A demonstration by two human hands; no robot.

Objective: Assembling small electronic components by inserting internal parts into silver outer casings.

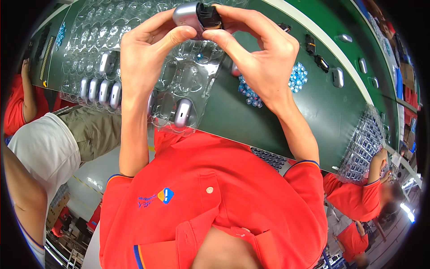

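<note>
Green tabletop edge [234,137], left hand [145,54] — silver case [186,16], right hand [266,65] — black part [208,18]

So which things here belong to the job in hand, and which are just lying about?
In the job:
silver case, in the left grip
black part, in the right grip

Lying about, though possibly stock for it:
clear tray and its cases
blue pieces
loose black parts
</note>
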